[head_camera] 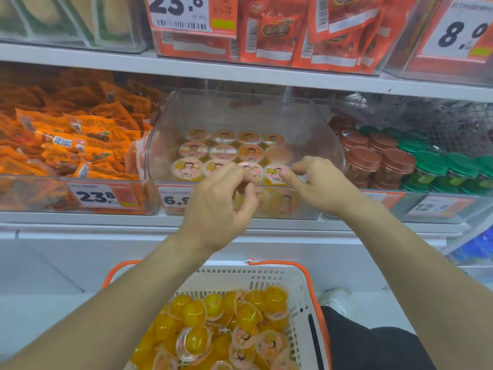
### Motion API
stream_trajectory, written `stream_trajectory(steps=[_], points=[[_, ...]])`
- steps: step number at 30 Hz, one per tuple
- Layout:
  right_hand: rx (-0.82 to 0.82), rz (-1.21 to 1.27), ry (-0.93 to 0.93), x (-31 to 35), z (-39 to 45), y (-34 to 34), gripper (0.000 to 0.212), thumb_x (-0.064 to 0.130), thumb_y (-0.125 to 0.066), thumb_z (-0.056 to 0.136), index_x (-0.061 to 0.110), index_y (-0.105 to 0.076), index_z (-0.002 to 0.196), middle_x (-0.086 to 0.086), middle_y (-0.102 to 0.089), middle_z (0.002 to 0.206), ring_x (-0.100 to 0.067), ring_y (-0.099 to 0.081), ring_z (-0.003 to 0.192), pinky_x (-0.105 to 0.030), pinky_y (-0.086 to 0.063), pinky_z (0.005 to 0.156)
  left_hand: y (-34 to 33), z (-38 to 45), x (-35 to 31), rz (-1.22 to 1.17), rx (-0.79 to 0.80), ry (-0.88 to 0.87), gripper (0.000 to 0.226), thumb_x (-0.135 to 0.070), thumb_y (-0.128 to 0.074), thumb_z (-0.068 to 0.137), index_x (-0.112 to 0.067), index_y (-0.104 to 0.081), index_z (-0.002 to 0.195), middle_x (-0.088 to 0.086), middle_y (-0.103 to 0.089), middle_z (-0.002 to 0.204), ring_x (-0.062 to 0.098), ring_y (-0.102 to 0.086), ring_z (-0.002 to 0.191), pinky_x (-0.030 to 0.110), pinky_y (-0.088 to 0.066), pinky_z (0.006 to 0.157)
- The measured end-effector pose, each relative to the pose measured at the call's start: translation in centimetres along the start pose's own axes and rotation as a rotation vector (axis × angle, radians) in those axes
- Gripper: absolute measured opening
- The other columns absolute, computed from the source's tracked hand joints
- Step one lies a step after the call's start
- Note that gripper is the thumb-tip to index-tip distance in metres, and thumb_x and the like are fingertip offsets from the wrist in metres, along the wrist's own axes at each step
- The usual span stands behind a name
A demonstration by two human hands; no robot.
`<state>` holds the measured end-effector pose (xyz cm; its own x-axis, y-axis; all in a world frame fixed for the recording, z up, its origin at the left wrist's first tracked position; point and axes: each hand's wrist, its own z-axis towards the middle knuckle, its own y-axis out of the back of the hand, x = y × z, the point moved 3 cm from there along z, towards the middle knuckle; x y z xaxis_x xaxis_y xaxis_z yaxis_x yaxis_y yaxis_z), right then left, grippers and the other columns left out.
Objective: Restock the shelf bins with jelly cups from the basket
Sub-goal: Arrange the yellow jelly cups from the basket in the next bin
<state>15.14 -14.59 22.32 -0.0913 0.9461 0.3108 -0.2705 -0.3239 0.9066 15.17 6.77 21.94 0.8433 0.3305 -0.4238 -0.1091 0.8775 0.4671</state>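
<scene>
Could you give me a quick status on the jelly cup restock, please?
Left hand and right hand both at the clear bin's front row, fingers curled on jelly cups. Three rows laid. Basket still well stocked. Nothing in the way.

Clear glossy plastic bin (pixel 314 124); white perforated plastic basket (pixel 298 289) with orange rim.

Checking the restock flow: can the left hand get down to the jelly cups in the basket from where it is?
Probably yes. The left hand is up at the clear bin, and the white basket sits open-topped right below, its jelly cups uncovered.
</scene>
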Motion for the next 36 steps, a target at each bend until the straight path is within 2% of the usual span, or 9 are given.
stream_trajectory(steps=[3, 6, 10, 13, 18, 23, 27, 31, 36], points=[[-0.352, -0.006, 0.178, 1.9, -1.3, 0.2, 0.023, 0.027, -0.056, 0.096, 0.009, -0.071, 0.092, -0.009, -0.059, 0.091, -0.027, -0.051, 0.09, -0.025, -0.035, 0.083, -2.0, -7.3, 0.5, 0.023, 0.227, 0.111, 0.011, -0.023, -0.053, 0.088, -0.018, -0.062, 0.084, -0.014, -0.054, 0.068, 0.005, -0.047, 0.06, 0.023, -0.04, 0.056], [-0.51, 0.047, 0.362, 6.3, -4.3, -1.3, 0.015, 0.01, -0.059, 0.093, -0.001, -0.066, 0.086, -0.015, -0.057, 0.087, -0.027, -0.047, 0.085, -0.029, -0.035, 0.08, -4.7, -15.4, 4.0, 0.133, 0.65, 0.402, 0.015, -0.031, -0.05, 0.093, -0.023, -0.062, 0.092, -0.009, -0.065, 0.085, 0.014, -0.063, 0.081, 0.033, -0.048, 0.067], [-0.068, 0.115, 0.517, 9.9, -9.5, -10.3, 0.016, 0.015, -0.057, 0.094, 0.004, -0.066, 0.086, -0.011, -0.057, 0.087, -0.027, -0.05, 0.082, -0.033, -0.039, 0.075, -5.7, -26.9, 8.6, 0.3, 1.127, 0.727, 0.042, -0.039, -0.049, 0.097, -0.017, -0.049, 0.134, 0.007, -0.05, 0.132, 0.027, -0.054, 0.12, 0.039, -0.048, 0.095], [0.34, 0.012, 0.511, 9.9, -14.4, -18.2, 0.023, 0.025, -0.049, 0.095, 0.011, -0.066, 0.098, -0.007, -0.057, 0.094, -0.025, -0.055, 0.087, -0.039, -0.05, 0.076, -5.3, -33.3, 9.8, 0.386, 1.279, 0.854, 0.068, -0.039, -0.058, 0.092, -0.027, -0.025, 0.15, 0.008, -0.029, 0.149, 0.034, -0.045, 0.131, 0.049, -0.043, 0.102], [0.804, -0.216, 0.152, 7.7, -18.3, -25.6, 0.048, 0.024, -0.051, 0.093, 0.016, -0.043, 0.14, -0.011, -0.043, 0.135, -0.029, -0.04, 0.129, -0.045, -0.039, 0.107, -6.6, -36.7, 10.7, 0.298, 1.106, 0.939, 0.081, -0.026, -0.071, 0.088, -0.029, -0.018, 0.15, 0.012, -0.015, 0.156, 0.032, -0.045, 0.133, 0.041, -0.043, 0.102], [0.541, -0.104, -0.296, 3.2, -18.6, -27.1, 0.051, 0.026, -0.058, 0.093, 0.019, -0.042, 0.141, -0.005, -0.04, 0.139, -0.025, -0.041, 0.128, -0.037, -0.046, 0.103, -7.2, -36.4, 11.9, 0.349, 0.914, 0.978, 0.048, -0.027, -0.064, 0.093, -0.03, -0.039, 0.135, 0.009, -0.049, 0.129, 0.026, -0.058, 0.107, 0.041, -0.051, 0.086], [0.548, -0.083, -0.389, 0.1, -20.6, -28.1, 0.061, 0.037, -0.061, 0.091, 0.023, -0.038, 0.145, -0.003, -0.043, 0.139, -0.026, -0.042, 0.13, -0.041, -0.045, 0.103, -5.9, -36.3, 11.7, 0.245, 0.877, 0.884, 0.042, -0.027, -0.059, 0.097, -0.031, -0.044, 0.136, 0.001, -0.051, 0.127, 0.024, -0.058, 0.107, 0.037, -0.047, 0.086], [0.543, -0.138, -0.408, -0.2, -21.1, -29.7, 0.078, 0.059, -0.06, 0.088, 0.029, -0.028, 0.152, 0.001, -0.052, 0.139, -0.022, -0.043, 0.13, -0.04, -0.045, 0.099, -3.0, -35.6, 10.6, -0.303, 0.53, 1.108, 0.036, -0.036, -0.066, 0.094, -0.029, -0.054, 0.127, -0.004, -0.065, 0.118, 0.01, -0.068, 0.096, 0.031, -0.056, 0.081], [0.475, -0.117, -0.487, 1.4, -19.9, -30.9, 0.065, 0.056, -0.066, 0.085, 0.028, -0.041, 0.138, -0.001, -0.063, 0.124, -0.022, -0.058, 0.114, -0.036, -0.053, 0.082, -1.1, -33.7, 8.0, -1.047, 0.144, 1.693, 0.035, -0.03, -0.047, 0.102, -0.012, -0.058, 0.129, 0.019, -0.069, 0.116, 0.027, -0.069, 0.078, 0.035, -0.053, 0.065]])
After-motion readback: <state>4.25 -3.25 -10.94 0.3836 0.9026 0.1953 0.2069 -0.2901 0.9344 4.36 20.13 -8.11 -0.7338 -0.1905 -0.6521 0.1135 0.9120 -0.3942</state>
